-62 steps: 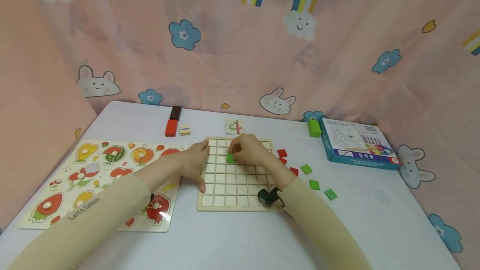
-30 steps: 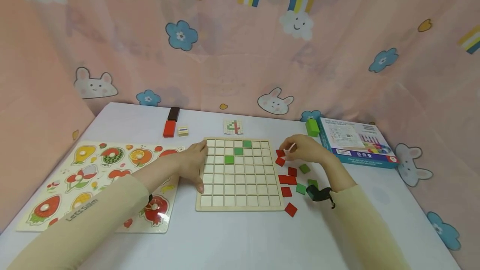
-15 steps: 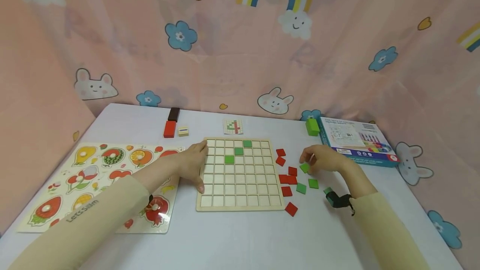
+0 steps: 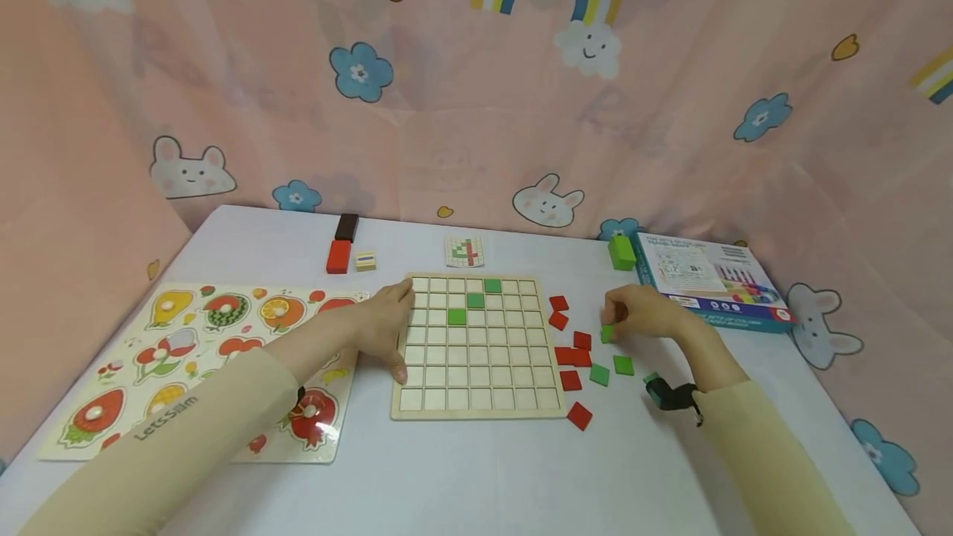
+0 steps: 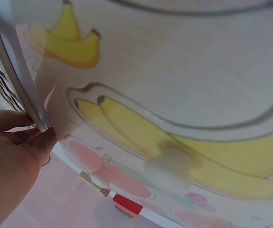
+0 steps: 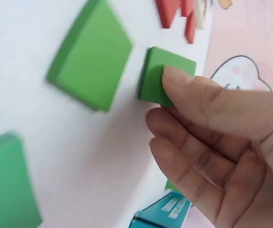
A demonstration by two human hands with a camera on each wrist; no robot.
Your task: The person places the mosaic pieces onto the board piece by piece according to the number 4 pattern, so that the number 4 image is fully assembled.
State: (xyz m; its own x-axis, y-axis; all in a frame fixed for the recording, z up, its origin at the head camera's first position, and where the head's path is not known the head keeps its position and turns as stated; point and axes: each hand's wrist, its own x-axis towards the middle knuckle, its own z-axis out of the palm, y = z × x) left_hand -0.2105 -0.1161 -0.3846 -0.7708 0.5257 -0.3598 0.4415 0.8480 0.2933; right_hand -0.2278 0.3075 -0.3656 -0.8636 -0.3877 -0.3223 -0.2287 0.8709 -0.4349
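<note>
In the head view my left hand (image 4: pixel 381 329) rests along the left edge of a wooden grid board (image 4: pixel 434 376), thumb toward the near corner and fingers toward the far one. The left wrist view has its fingertips at the board's edge. Three green square tiles sit diagonally in the board's cells, the middle one (image 4: pixel 475 301) among them. To the right of the board, my right hand (image 4: pixel 646 313) pinches another green tile (image 6: pixel 151 78) between thumb and fingers, tilted close over the table. More loose green tiles, such as this green tile (image 4: pixel 624 365), lie nearer me.
Several red tiles (image 4: pixel 579 415) lie along the board's right side. Behind the board is a small pattern card (image 4: pixel 465 253). A fruit puzzle board (image 4: pixel 141 333) lies left; red (image 4: pixel 338 256) and dark (image 4: pixel 347 227) blocks stand far left. A green block (image 4: pixel 621 253) and box (image 4: pixel 715 279) stand far right.
My right hand has left the green tile in the board's third cell of the diagonal, moved right past the red tiles, and taken hold of a loose green tile. The left hand stays put.
</note>
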